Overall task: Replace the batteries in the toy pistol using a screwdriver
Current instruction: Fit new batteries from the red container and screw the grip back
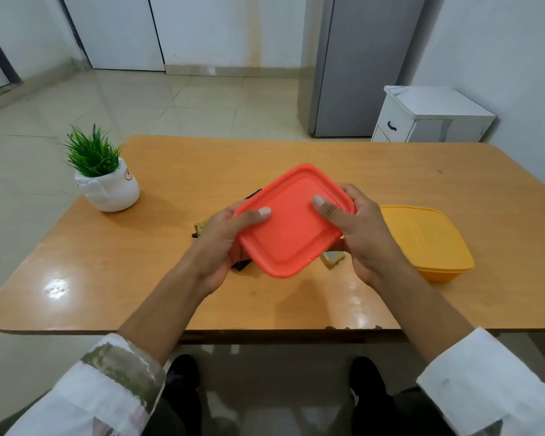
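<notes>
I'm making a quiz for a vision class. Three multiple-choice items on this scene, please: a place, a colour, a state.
1. Where is the yellow box? A) on the table, right of the red-lidded box B) on the floor C) on a shelf
2. What colour is the plant's pot? A) white B) black C) blue
3. How is the red-lidded box held? A) by one hand B) by the left hand and the right hand, thumbs on the lid C) by no hand
Answers: 1 A, it rests on the table by the right hand; 2 A, the pot is white; 3 B, each hand grips a side.
</notes>
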